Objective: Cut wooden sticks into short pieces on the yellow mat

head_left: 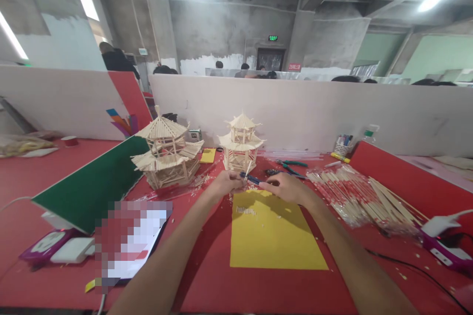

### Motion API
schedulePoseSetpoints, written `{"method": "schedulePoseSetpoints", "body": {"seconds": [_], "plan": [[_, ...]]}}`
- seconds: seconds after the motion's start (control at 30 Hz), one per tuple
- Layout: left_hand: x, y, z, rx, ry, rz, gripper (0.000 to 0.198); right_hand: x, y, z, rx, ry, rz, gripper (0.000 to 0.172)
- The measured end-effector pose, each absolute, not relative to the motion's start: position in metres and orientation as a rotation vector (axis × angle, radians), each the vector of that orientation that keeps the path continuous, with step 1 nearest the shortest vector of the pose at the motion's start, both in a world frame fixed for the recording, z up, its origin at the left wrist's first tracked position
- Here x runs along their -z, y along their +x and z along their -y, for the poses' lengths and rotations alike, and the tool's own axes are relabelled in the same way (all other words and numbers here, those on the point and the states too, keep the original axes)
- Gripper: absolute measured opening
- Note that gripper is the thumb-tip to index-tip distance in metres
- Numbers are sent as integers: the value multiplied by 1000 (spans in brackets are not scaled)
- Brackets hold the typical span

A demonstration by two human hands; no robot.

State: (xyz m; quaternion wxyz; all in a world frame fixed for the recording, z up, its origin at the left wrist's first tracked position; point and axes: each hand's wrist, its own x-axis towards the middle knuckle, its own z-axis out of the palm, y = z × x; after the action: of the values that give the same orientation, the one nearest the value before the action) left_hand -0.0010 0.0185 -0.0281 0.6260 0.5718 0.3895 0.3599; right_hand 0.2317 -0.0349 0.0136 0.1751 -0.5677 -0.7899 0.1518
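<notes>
My left hand [226, 183] is closed in a pinch on a thin wooden stick [248, 169] that points up and right. My right hand [285, 187] is closed on a small blue-handled cutter [251, 177], whose tip meets the stick between the two hands. Both hands hover over the far edge of a yellow sheet [273, 236] on the red table. A short row of cut stick pieces [246, 210] lies on that sheet. Just behind the hands stands a small wooden-stick pagoda [241, 141]; a larger one [166, 155] stands to its left.
Bundles of wrapped chopsticks [362, 194] lie at the right, green-handled pliers [291, 165] behind the hands. A green board [92, 187] slants at the left, above a pink device [48, 245]. A glue gun [443, 241] with cable sits at far right. White partitions [314, 113] close the back; people sit beyond.
</notes>
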Motion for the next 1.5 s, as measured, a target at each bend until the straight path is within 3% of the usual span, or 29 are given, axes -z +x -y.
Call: {"method": "schedulePoseSetpoints", "body": {"seconds": [0.27, 0.77, 1.2, 1.5], "plan": [[27, -3, -17, -761, 1316, -948, 28, -12, 236, 33, -575, -1623, 2262, 64], [28, -5, -20, -792, 1309, -931, 15, -15, 231, 36, -491, -1622, 2217, 60], [27, -4, -19, -799, 1306, -931, 24, -17, 229, 38, -462, -1629, 2239, 60], [25, -4, -18, -784, 1307, -937, 18, -17, 229, 38, -425, -1618, 2252, 59]]}}
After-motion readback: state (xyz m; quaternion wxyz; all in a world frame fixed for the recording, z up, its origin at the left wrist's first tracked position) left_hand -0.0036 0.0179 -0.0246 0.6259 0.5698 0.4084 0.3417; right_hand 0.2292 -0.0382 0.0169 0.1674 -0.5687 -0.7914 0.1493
